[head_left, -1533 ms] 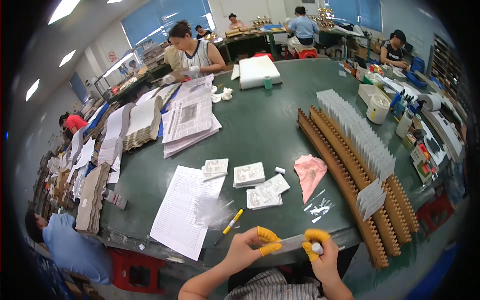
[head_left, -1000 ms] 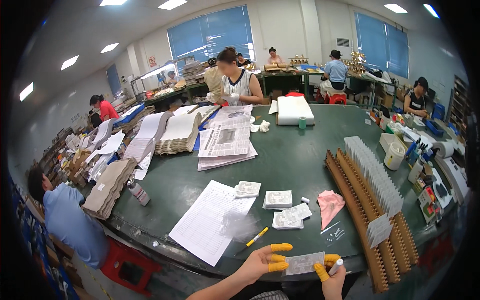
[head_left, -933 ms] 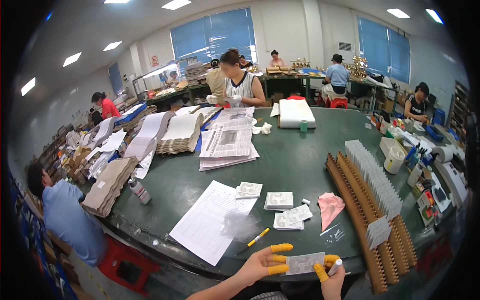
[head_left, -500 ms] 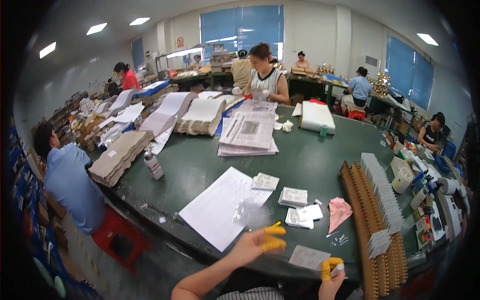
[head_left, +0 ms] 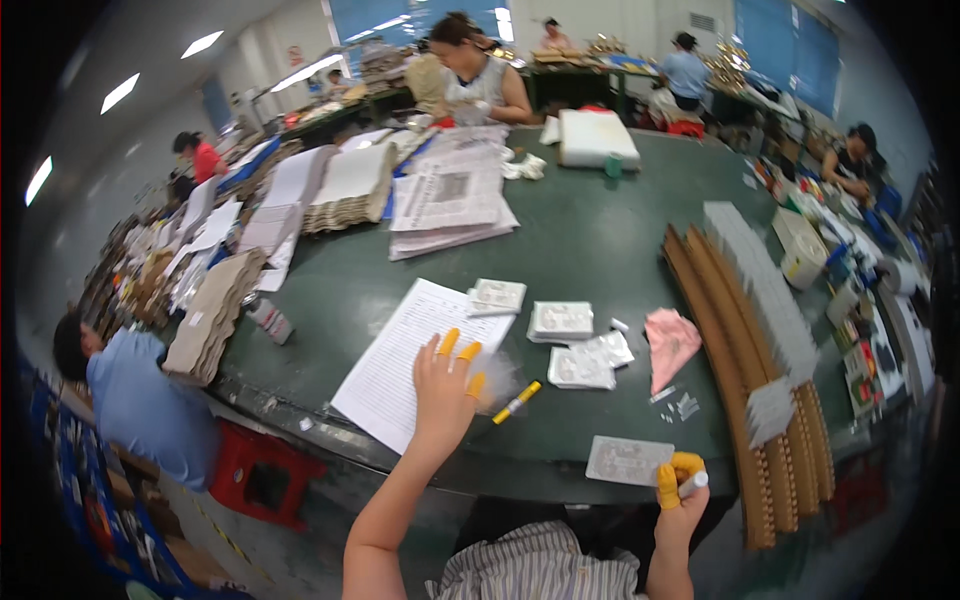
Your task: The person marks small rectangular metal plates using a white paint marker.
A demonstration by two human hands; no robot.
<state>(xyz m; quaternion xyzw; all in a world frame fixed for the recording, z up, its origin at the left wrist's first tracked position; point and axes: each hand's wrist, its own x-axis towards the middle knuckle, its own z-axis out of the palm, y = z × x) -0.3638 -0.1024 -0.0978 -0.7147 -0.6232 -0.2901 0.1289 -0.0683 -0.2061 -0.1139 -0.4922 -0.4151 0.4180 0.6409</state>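
My left hand (head_left: 447, 385), with yellow finger cots on some fingers, reaches over a lined paper sheet (head_left: 395, 345), fingers spread. Beside its fingertips is a crumpled clear plastic bag (head_left: 499, 385), blurred; whether they touch it I cannot tell. To its right a yellow marker (head_left: 517, 402) lies on the green table. At the near edge my right hand (head_left: 682, 492), also with yellow finger cots, is closed round a white cylinder (head_left: 693, 484). A thin grey patterned plate (head_left: 628, 460) meets its fingertips; its corner is hidden there.
Small stacks of similar plates (head_left: 562, 321) stand mid-table, near a pink cloth (head_left: 671, 345). Brown notched racks (head_left: 735, 370) and a row of upright grey plates (head_left: 755, 290) run along the right. Newspapers (head_left: 445, 200) and a bottle (head_left: 268, 318) lie farther off. A co-worker (head_left: 475, 75) works across the table.
My left hand has moved left from beside the yellow marker to above the paper sheet, its fingers spreading. The marker now shows whole on the table. The view has tilted and shifted.
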